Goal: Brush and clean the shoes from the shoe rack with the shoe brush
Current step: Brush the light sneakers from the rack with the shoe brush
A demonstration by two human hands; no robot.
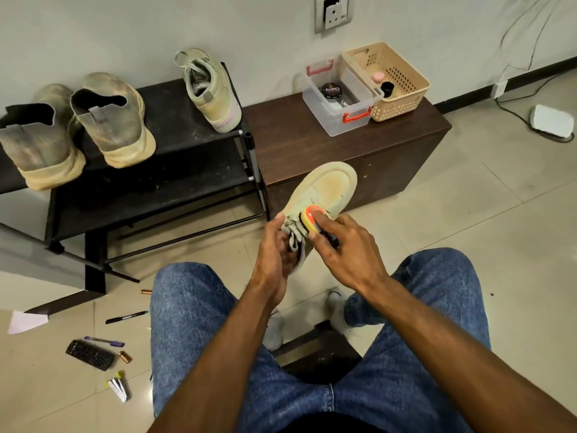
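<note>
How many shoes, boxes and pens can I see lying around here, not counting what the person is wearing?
Shoes: 4, three on the shoe rack at, and one held in the left hand at
Containers: 2, clear box, beige basket
Pens on the floor: 2
Total: 8

"Cherry" on black tin lid (331, 90) inside clear box (338, 118).
</note>
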